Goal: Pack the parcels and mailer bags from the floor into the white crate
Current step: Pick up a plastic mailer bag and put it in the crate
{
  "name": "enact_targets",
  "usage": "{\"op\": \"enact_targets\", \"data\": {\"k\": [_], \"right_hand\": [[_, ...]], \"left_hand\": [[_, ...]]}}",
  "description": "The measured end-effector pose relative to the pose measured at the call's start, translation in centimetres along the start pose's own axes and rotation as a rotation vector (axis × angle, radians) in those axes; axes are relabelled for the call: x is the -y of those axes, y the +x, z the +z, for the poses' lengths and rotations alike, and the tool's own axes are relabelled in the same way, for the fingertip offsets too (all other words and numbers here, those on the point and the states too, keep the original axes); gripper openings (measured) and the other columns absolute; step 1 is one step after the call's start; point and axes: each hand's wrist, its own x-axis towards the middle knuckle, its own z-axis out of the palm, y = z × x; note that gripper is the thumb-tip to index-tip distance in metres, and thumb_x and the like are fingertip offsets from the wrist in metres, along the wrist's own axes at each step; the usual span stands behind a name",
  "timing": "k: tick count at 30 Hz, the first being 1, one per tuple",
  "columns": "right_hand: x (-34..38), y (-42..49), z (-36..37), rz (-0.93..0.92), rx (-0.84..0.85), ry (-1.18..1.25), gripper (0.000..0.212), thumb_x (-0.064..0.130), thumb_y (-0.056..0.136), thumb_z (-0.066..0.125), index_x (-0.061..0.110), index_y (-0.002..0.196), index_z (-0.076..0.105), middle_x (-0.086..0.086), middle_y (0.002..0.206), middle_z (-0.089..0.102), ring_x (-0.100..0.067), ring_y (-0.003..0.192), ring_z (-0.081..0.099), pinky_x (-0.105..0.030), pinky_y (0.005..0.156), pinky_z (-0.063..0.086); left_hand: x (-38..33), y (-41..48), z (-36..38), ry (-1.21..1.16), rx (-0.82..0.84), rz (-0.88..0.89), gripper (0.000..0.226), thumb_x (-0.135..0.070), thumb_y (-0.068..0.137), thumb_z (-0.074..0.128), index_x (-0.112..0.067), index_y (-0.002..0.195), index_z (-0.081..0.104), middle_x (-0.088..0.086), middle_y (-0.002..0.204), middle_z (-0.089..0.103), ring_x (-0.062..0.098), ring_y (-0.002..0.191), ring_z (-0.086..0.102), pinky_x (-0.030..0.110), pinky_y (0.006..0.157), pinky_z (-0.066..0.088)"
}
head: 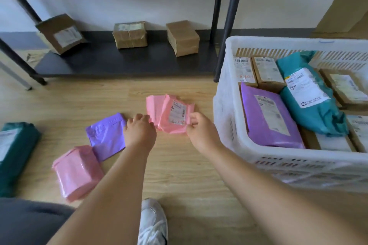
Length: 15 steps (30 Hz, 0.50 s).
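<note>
left hand [139, 129]: bare; rounded knuckles and short fingers show, just left of frame centre
right hand [201, 131]: bare, same build; just right of centre
left forearm [103, 195]: uncovered over all its visible length; runs in from the 7 o'clock edge
right forearm [278, 195]: uncovered likewise; runs in from the 4 o'clock corner
shoe [153, 223]: white trainer at 6 o'clock; rounded toe, white laces, creased upper, thin dark trim low on its right side
trouser leg [29, 223]: dark grey cloth at 8 o'clock; soft folds, blurred, weave not legible
</note>
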Motion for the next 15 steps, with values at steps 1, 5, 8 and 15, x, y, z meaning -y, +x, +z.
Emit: {"op": "enact_targets", "data": {"k": [1, 5, 8, 15], "right_hand": [[-0.7, 0.7, 1.2, 0.053, 0.016, -0.010, 0.037, 0.018, 0.094, 0.053, 0.020, 0.131, 0.054, -0.001, 0.125, 0.062, -0.020, 0.107, 0.062, -0.029, 0.078, 0.051], [-3.4, 3.4, 3.8, 0.200, 0.043, -0.089, 0.029, 0.022, 0.097, 0.050, 0.021, 0.125, 0.057, 0.002, 0.117, 0.066, -0.017, 0.090, 0.061, -0.022, 0.055, 0.039], [-4.8, 5.5, 5.0, 0.333, 0.047, -0.107, 0.026, 0.026, 0.097, 0.053, 0.019, 0.121, 0.056, 0.000, 0.116, 0.065, -0.016, 0.084, 0.055, -0.024, 0.061, 0.040], [-6.4, 9.2, 7.7, 0.445, 0.079, -0.168, 0.038, 0.019, 0.099, 0.046, 0.017, 0.137, 0.047, -0.006, 0.126, 0.059, -0.026, 0.107, 0.061, -0.030, 0.075, 0.045]], "left_hand": [[0.7, 0.2, 0.9, -0.014, 0.026, -0.018, 0.037, -0.024, 0.096, 0.046, -0.017, 0.131, 0.055, 0.007, 0.136, 0.050, 0.031, 0.125, 0.043, 0.039, 0.101, 0.036], [2.1, 1.3, 4.4, -0.100, 0.106, -0.064, 0.041, -0.024, 0.095, 0.047, -0.019, 0.136, 0.051, 0.005, 0.141, 0.047, 0.030, 0.127, 0.042, 0.040, 0.103, 0.038], [2.0, 2.5, 6.8, -0.156, 0.128, -0.076, 0.043, -0.021, 0.095, 0.049, -0.020, 0.137, 0.051, 0.005, 0.141, 0.048, 0.030, 0.127, 0.043, 0.040, 0.104, 0.038], [-0.5, 5.5, 9.9, -0.178, 0.093, -0.078, 0.043, -0.019, 0.095, 0.048, -0.018, 0.138, 0.048, 0.003, 0.141, 0.048, 0.030, 0.128, 0.041, 0.039, 0.100, 0.037]]}}
